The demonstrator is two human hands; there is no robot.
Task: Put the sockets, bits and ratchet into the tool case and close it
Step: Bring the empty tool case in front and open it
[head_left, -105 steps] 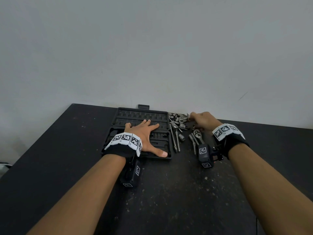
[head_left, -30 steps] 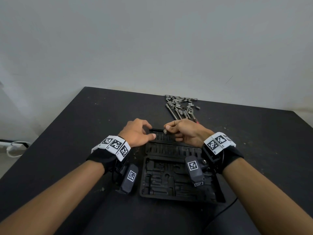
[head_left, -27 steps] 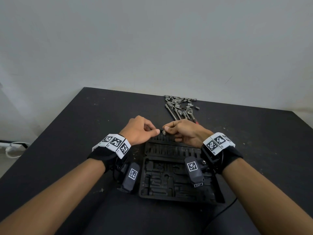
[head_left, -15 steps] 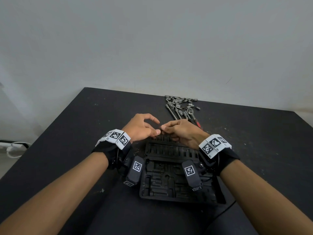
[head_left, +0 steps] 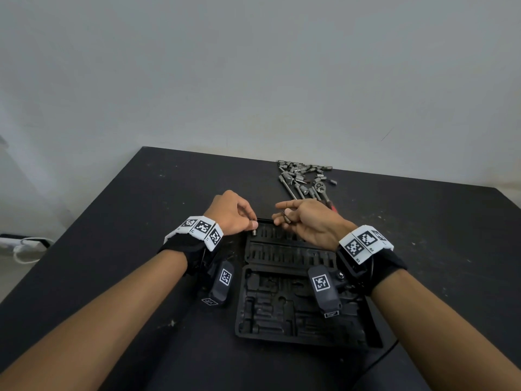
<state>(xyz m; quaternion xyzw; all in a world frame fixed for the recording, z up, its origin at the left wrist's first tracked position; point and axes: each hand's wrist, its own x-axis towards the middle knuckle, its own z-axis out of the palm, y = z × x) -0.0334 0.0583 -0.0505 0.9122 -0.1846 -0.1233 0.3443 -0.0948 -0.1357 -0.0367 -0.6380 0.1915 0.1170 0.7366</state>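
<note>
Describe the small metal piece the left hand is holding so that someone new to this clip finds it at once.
Start at the open black tool case in the middle of the dark table. At its far left corner the left hand pinches a short silver bit over the top row of slots. Unlike the loose pile of sockets by the wall, it stands alone at the case.

Open black tool case (head_left: 296, 314) lies flat; sockets, apparently with ratchet (head_left: 306, 179), piled beyond.

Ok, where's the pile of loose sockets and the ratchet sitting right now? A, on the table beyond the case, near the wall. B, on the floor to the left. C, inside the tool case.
A: the pile of sockets and ratchet lies on the black table past the far edge of the open tool case.
</note>
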